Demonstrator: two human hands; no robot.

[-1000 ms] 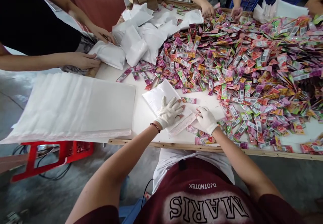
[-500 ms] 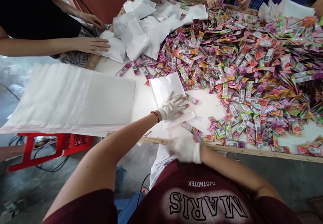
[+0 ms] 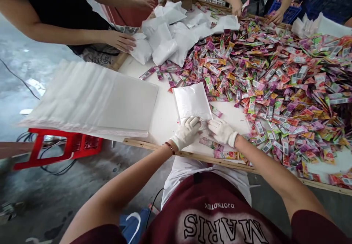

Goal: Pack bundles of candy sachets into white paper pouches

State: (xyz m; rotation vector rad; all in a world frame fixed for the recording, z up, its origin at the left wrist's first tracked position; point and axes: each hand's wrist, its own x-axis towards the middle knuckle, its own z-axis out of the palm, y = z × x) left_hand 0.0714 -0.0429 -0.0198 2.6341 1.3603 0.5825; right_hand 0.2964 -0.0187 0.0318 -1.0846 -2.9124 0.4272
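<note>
White worktable (image 3: 165, 119), near edge: gloved left hand (image 3: 187, 132) and gloved right hand (image 3: 221, 131) are both pinching the near end of a flat white padded mailer (image 3: 192, 101), beside heaped colourful sachets (image 3: 275, 79).

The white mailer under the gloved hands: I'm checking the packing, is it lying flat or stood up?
Flat: the white mailer lies on the table, both gloved hands at its near edge.
</note>
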